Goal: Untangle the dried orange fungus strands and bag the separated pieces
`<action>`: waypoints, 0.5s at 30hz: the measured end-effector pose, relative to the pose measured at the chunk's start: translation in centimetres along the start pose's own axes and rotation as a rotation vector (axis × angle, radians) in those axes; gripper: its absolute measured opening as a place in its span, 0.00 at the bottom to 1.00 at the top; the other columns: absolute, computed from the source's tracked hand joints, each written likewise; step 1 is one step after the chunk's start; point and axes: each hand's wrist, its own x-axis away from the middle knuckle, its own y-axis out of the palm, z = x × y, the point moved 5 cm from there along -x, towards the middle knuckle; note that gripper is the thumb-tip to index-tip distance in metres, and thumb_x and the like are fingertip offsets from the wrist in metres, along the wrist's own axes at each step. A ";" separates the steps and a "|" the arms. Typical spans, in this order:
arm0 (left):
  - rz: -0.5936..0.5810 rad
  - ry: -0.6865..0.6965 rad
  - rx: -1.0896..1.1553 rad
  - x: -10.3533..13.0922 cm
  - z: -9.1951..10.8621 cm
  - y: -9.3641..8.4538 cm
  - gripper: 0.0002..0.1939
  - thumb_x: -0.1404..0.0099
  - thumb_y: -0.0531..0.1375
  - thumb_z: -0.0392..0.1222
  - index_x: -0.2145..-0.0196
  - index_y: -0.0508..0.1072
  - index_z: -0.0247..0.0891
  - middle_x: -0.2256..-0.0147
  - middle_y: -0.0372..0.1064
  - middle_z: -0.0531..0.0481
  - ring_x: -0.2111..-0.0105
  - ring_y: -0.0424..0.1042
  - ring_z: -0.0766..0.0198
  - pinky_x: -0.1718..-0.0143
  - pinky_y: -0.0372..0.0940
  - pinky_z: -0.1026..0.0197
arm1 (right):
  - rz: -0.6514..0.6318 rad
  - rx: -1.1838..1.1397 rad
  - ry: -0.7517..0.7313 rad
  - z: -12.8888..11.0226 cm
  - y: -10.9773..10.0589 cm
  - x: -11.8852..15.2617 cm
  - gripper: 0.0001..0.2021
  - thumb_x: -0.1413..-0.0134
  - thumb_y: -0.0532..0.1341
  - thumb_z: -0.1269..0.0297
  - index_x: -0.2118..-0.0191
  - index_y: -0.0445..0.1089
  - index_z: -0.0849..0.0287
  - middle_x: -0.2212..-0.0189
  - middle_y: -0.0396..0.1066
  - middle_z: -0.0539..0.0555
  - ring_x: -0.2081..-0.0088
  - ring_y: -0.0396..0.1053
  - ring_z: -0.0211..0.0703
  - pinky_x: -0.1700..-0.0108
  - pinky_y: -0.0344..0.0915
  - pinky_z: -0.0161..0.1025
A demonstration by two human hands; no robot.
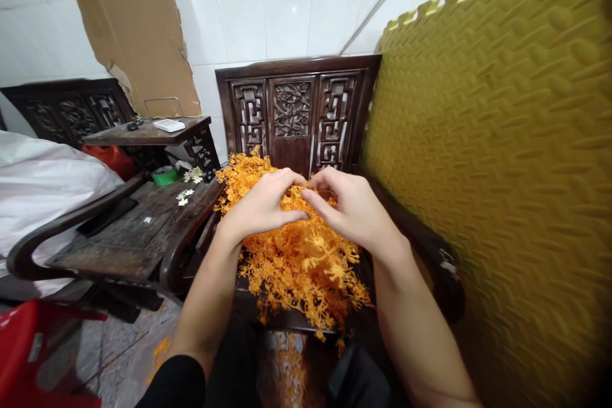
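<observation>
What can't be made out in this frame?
All in the head view:
Whether the left hand and right hand grip anything: contact hidden by the hands themselves.
Underside of the orange sprigs: hidden by the pile's top layer.
Red plastic stool: cut off by the left edge.
White device: any markings too small.

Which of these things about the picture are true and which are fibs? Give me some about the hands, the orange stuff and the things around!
1. The left hand and right hand are over the orange sprigs. True.
2. The big foam mat is blue. False: the mat is yellow.
3. The brown cardboard is in front of the white tiled wall. True.
4. The red plastic thing is at the right edge of the picture. False: it is at the lower left.
5. The green tape roll is on the dark wooden seat at the left. True.
</observation>
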 end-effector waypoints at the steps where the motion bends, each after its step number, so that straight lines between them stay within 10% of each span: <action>1: -0.004 -0.005 0.053 0.1 0.2 -0.3 0.19 0.35 0.71 0.49 0.51 0.73 0.40 0.53 0.77 0.48 0.52 0.75 0.57 0.49 0.69 0.54 | 0.003 0.006 -0.017 -0.1 -0.2 0.0 0.05 0.34 0.63 0.62 0.62 0.71 0.57 0.67 0.76 0.53 0.69 0.72 0.42 0.65 0.65 0.41; 15: 0.234 0.147 0.013 0.3 1.2 -1.3 0.10 0.29 0.64 0.35 0.51 0.79 0.38 0.56 0.81 0.47 0.56 0.79 0.61 0.51 0.72 0.55 | 0.060 0.038 -0.107 -0.8 -0.8 0.3 0.02 0.38 0.63 0.72 0.62 0.73 0.61 0.66 0.76 0.53 0.65 0.73 0.41 0.61 0.66 0.39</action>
